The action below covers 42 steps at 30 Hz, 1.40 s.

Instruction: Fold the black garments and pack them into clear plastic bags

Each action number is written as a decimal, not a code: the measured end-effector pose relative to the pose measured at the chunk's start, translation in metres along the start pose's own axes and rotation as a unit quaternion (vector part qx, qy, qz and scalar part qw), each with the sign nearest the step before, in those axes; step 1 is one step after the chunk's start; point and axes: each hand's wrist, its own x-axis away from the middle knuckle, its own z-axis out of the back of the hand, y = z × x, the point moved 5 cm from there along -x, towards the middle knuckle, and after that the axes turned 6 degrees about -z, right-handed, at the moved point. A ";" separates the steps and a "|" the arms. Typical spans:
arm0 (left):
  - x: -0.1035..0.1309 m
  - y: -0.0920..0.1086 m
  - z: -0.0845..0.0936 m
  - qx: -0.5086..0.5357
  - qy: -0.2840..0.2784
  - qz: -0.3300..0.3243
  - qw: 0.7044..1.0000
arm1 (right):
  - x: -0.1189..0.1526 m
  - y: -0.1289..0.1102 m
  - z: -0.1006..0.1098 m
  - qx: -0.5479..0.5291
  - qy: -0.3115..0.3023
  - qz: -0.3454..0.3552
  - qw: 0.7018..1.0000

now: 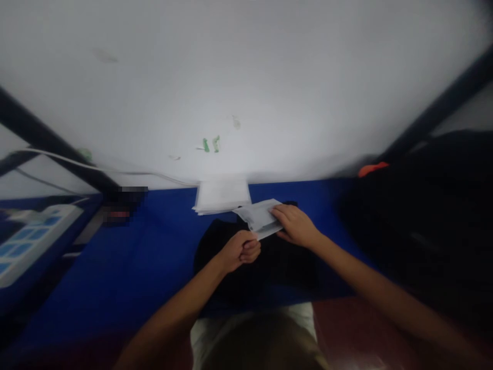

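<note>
A whitish, see-through plastic bag (264, 213) is stretched between my two hands above a black cloth (277, 264). My left hand (241, 251) is closed, pinching the bag's lower near edge between thumb and curled fingers. From the right, my right hand (297, 225) grips the bag's other end, fingers on top and thumb below. Whether anything is inside the bag, I cannot tell. Just behind, by the wall, lies a flat stack of similar white sheets or bags (222, 195).
Blue fabric (142, 262) covers the table. A white power strip (38, 241) lies at the left, and a pale cable (115, 170) runs along the white wall (246, 77). A large black object (431, 221) fills the right side, near an orange item (373, 168).
</note>
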 end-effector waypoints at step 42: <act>0.107 0.007 0.015 -0.796 -0.072 -0.170 0.576 | 0.026 -0.068 0.003 -0.181 -0.178 0.002 0.967</act>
